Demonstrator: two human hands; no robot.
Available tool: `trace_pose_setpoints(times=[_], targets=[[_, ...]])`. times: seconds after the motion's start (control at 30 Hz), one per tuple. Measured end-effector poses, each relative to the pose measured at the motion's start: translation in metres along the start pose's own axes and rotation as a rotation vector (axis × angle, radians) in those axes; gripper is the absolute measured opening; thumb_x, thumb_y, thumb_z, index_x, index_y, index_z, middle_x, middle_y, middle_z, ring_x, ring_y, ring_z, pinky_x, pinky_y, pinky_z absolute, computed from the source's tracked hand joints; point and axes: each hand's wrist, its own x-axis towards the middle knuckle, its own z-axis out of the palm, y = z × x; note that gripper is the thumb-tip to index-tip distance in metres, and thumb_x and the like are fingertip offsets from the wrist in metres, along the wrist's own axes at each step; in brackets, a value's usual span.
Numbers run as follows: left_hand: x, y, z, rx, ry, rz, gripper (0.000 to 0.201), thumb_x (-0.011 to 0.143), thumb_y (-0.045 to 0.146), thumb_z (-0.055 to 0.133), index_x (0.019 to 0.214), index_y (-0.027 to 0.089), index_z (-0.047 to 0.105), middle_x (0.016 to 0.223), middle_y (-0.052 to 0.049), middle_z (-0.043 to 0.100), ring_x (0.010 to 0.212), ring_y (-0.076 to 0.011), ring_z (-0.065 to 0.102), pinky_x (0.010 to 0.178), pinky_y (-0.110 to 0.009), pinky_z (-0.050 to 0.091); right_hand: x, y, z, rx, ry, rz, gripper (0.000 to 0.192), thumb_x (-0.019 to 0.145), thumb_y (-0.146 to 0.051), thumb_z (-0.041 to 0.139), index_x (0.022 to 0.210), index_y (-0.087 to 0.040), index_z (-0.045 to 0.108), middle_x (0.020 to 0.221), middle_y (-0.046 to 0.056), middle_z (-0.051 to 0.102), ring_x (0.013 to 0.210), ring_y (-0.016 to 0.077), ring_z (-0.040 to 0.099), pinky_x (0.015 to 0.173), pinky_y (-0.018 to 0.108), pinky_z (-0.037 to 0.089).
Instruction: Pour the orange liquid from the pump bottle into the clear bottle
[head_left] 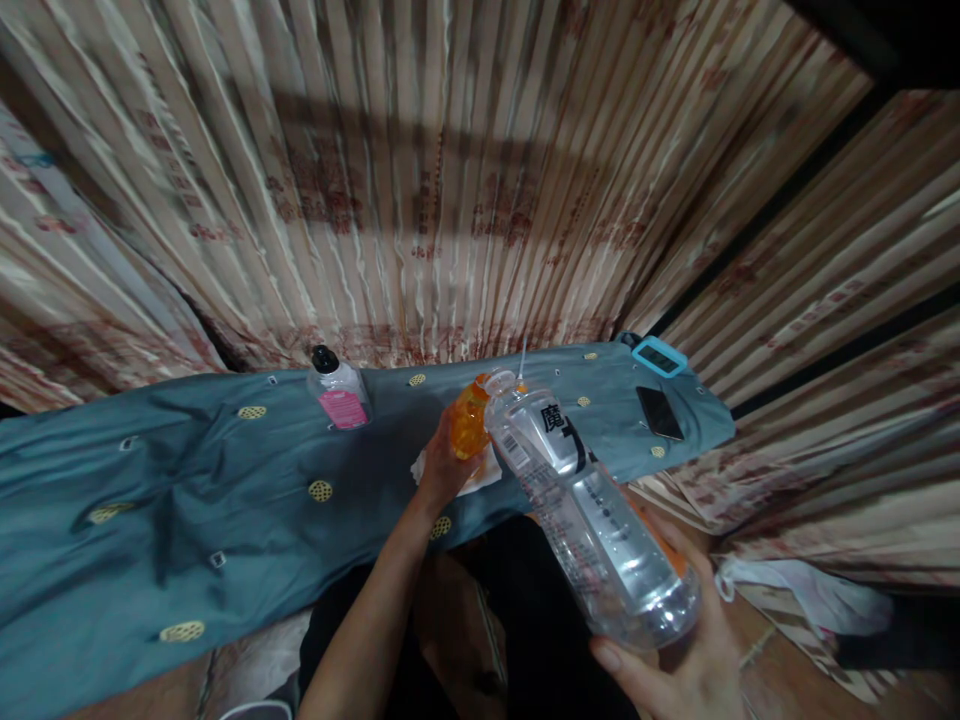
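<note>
Right hand (675, 660): cupping the base of a large clear plastic bottle (592, 510), fingers curled round its lower end; the bottle is lying tilted, uncapped mouth pointing away toward the orange bottle.

Left hand (442, 465): wrapping its fingers closed around a small orange bottle (471, 418), holding it just over the blue cloth (187, 500), its top meeting the clear bottle's mouth.

White tissue (480, 478): lying on the cloth under the left hand.

Small clear bottle with black cap and pink label (339, 390): standing on the cloth, well apart to the left.

Black phone (660, 412) and blue-framed device (658, 356): resting at the cloth's right end.

Striped curtain (450, 180): hanging behind.
</note>
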Motion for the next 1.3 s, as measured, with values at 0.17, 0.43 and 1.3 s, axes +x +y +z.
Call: trace_pose_setpoints(times=[0.17,0.43,1.3], targets=[[-0.0003,0.0017,-0.0006,-0.009,-0.002,-0.014,0.069,0.073,0.021,0.073,0.135,0.019,0.044,0.120,-0.010,0.069,0.101,-0.0228,0.072,0.089,-0.034,0.061,0.0004,0.0036,-0.0021,-0.030,0.001,-0.024,0.081,0.064,-0.059,0.079,0.132,-0.024,0.051,0.126,0.010,0.063,0.116,0.0347,0.062,0.089,0.041,0.053],[-0.0006,0.0008,-0.0001,-0.018,0.005,-0.012,0.069,0.073,0.019,0.074,0.136,0.021,0.044,0.121,-0.009,0.069,0.102,-0.0229,0.072,0.089,-0.035,0.061,0.0000,0.0036,-0.0019,-0.034,0.005,-0.041,0.082,0.065,-0.057,0.079,0.134,-0.024,0.050,0.128,0.010,0.062,0.116,0.0343,0.063,0.085,0.039,0.055],[0.0002,0.0019,-0.0001,0.047,0.025,0.039,0.067,0.075,0.023,0.074,0.135,0.021,0.046,0.120,-0.009,0.069,0.103,-0.0236,0.072,0.089,-0.036,0.061,-0.0001,0.0064,0.0012,-0.001,0.010,-0.022,0.086,0.064,-0.060,0.079,0.134,-0.020,0.049,0.129,0.013,0.061,0.115,0.0359,0.063,0.096,0.044,0.049]])
